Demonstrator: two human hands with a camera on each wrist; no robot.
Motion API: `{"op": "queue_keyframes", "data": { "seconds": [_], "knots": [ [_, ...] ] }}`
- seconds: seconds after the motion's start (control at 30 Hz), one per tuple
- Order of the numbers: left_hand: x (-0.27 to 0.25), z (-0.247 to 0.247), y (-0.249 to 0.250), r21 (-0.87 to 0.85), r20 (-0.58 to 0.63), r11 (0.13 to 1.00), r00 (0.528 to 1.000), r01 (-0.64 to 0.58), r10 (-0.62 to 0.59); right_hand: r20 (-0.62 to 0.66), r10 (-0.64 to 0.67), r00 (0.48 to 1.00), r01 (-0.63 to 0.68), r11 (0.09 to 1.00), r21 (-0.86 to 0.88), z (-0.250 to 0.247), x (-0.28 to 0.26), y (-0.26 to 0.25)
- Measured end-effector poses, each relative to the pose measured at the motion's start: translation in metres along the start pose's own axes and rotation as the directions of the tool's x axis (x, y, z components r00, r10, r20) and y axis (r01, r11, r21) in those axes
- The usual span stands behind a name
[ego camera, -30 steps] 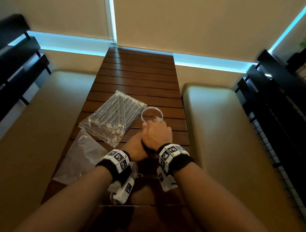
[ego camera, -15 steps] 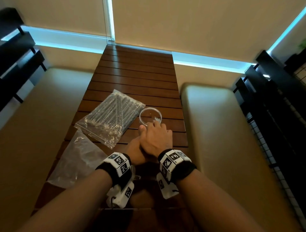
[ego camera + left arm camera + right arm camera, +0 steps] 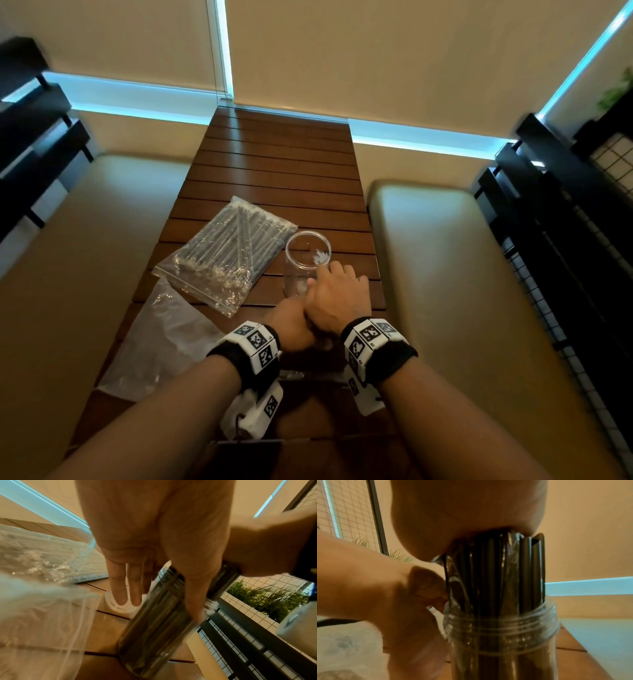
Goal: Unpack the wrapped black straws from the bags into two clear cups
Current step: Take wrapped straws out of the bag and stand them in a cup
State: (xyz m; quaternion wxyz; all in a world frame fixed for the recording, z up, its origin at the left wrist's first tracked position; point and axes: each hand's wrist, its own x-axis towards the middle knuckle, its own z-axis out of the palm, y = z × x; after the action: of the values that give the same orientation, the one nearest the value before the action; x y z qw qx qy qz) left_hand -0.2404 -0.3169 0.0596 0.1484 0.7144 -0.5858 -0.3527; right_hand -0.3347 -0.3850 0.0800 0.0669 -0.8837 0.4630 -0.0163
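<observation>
A clear cup (image 3: 501, 635) packed with black wrapped straws (image 3: 496, 568) stands on the wooden table (image 3: 274, 164), hidden under my hands in the head view. My right hand (image 3: 337, 291) lies flat on the straw tops, palm (image 3: 471, 513) pressing down. My left hand (image 3: 294, 325) holds that cup (image 3: 154, 635) at its neck between thumb and fingers. Just beyond stands a second clear cup (image 3: 307, 253), nearly empty. To its left lies a zip bag of wrapped straws (image 3: 226, 250).
A flattened clear bag (image 3: 161, 342) lies at the table's near left. Beige cushioned benches (image 3: 445, 274) flank the narrow table on both sides. A black slatted railing with wire mesh (image 3: 565, 257) runs along the right.
My hands stay together on the filled cup, the right palm still on the straws. The second cup shows more fully beyond my fingers.
</observation>
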Motion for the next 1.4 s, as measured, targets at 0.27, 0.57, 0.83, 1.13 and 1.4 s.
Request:
{"op": "queue_keyframes", "data": {
  "seconds": [0.27,0.57,0.83,1.13,1.4],
  "knots": [
    [0.017,-0.042,-0.078,-0.19,-0.214,0.903,0.882,0.385,-0.421,-0.244,-0.122,0.962,0.101,0.99,-0.097,-0.031,0.013,-0.017],
    [0.042,-0.055,-0.153,-0.75,-0.011,0.459,0.685,0.476,-0.729,0.126,0.089,0.988,-0.054,0.966,-0.251,-0.027,0.024,-0.021],
    [0.058,-0.047,-0.057,-0.133,-0.52,0.989,0.854,-0.062,-0.016,0.152,0.274,0.95,-0.255,0.958,-0.134,-0.016,0.019,0.002],
    [0.08,-0.046,-0.062,0.48,-0.129,0.87,0.973,-0.11,0.194,-0.015,0.251,0.968,-0.251,0.968,0.019,-0.015,0.068,0.023],
    [0.033,-0.042,-0.069,0.469,-0.071,0.866,0.97,-0.174,0.234,-0.084,0.159,0.984,-0.155,0.987,0.053,-0.017,0.123,0.022]
  ]
}}
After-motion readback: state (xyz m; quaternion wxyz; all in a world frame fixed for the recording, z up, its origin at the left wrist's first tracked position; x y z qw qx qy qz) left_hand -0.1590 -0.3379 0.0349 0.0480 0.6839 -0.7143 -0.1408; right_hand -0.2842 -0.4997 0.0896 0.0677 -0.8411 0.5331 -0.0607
